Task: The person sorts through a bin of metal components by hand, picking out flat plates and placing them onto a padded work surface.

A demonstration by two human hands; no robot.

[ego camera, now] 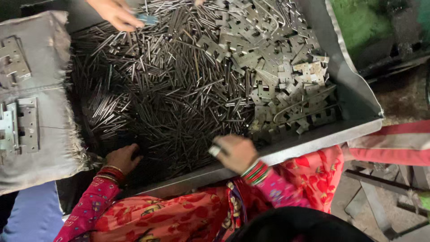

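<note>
On the far left I see finished hinges point(20, 123) lying on grey cloth point(45, 67). My left hand point(123, 157) rests fingers-down, loosely curled, on the metal pins point(170, 103) filling the tray point(354, 94). My right hand point(235, 152) is closed over pins near the tray's front wall, beside hinge plates point(277, 67).

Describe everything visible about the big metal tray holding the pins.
The metal tray is a large grey sheet-metal bin with sloped walls and a flat front lip. Thin dark pins fill its left and middle; pale stamped hinge plates pile at the right. The right hand rests on its front lip.
</note>
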